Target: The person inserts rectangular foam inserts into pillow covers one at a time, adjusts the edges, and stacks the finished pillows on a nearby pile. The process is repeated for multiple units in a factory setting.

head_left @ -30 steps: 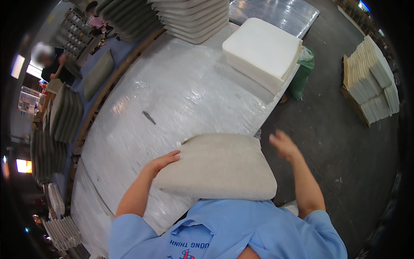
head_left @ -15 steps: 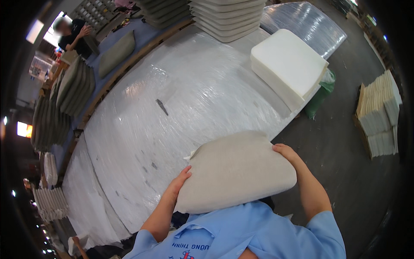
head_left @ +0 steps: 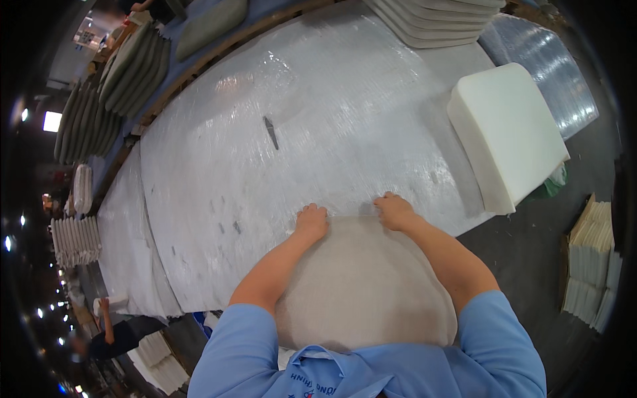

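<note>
A beige fabric-covered cushion (head_left: 365,285) lies against my body at the table's near edge, its narrower end pointing away from me. My left hand (head_left: 312,220) is closed on the cushion's far left corner, fingers curled. At the far right corner my right hand (head_left: 395,211) grips the same end, its fingertips just past the edge. Both forearms rest along the cushion's sides. Under the hands spreads a table (head_left: 219,166) wrapped in clear plastic film.
To the right stands a stack of white foam pads (head_left: 507,126). Beige cushions (head_left: 438,20) are piled at the far edge. Grey cushions (head_left: 136,69) line a blue bench on the left. A dark narrow tool-like piece (head_left: 271,132) lies on the film. Another person (head_left: 113,338) is at lower left.
Both hands have moved from the cushion's sides to its far corners, closer together. The cushion has turned and come nearer my body. My view has shifted.
</note>
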A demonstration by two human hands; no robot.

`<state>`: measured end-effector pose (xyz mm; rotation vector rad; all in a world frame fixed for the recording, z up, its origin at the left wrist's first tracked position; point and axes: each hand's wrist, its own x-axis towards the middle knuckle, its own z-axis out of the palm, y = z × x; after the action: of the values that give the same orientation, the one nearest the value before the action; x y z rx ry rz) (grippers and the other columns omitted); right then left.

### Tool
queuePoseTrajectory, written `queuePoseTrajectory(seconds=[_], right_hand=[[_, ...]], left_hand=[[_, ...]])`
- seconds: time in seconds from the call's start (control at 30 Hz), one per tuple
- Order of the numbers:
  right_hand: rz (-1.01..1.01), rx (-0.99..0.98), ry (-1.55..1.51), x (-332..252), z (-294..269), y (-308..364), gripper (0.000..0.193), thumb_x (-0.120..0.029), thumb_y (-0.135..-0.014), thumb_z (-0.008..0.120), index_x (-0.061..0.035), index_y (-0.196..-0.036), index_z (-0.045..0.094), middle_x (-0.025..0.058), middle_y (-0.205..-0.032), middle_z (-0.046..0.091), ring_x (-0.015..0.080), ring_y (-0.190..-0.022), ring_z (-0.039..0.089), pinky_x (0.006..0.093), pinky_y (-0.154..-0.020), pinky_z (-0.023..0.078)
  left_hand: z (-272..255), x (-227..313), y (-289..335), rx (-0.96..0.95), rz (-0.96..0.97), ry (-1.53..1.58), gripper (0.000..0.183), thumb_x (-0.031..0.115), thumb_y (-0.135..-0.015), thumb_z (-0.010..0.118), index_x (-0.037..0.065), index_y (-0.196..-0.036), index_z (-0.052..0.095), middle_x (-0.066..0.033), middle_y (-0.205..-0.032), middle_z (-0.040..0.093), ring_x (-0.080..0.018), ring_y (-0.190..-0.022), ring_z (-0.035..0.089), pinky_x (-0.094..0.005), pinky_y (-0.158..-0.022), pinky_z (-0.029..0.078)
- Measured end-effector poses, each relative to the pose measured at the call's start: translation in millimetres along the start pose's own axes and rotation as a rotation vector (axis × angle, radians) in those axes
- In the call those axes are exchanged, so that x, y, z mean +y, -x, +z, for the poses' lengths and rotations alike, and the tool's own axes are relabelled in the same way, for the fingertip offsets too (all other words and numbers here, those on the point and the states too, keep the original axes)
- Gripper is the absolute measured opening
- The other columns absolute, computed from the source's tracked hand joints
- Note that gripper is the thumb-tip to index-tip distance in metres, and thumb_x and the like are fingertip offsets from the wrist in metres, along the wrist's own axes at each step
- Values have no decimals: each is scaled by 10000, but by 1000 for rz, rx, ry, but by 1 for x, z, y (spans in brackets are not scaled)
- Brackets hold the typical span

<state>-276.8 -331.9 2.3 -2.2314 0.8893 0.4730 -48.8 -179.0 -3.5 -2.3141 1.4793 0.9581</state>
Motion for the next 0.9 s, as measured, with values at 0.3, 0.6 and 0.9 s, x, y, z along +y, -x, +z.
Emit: queuePoseTrajectory(seconds=[0.3,0.6,0.9], right_hand=[[-29,-358,189,-20,9,-37,420,-201,-889,692,-87,-1293,690,155,-1151,709,358,-1092,688,458,-939,553],[574,-272,-571,60,7,29,249,-257,-1003,651,-13,-985,699,121,-800,640,235,-595,636,380,-500,500],[704,532,-457,42,67,34,346,-347,-973,668,-7,-1009,724,195,-868,731,370,-811,716,469,-730,540]], left_hand=[[6,-31,19,82,31,685,164,218,-1028,595,65,-1073,557,-140,-921,659,-309,-874,625,-432,-823,490],[29,-23,29,74,74,356,328,336,-1037,576,49,-1179,644,-209,-1137,685,-393,-1101,645,-461,-975,501],[30,10,-2,70,-123,138,433,404,-1060,502,34,-1140,713,-223,-1140,715,-415,-1125,656,-505,-959,506]])
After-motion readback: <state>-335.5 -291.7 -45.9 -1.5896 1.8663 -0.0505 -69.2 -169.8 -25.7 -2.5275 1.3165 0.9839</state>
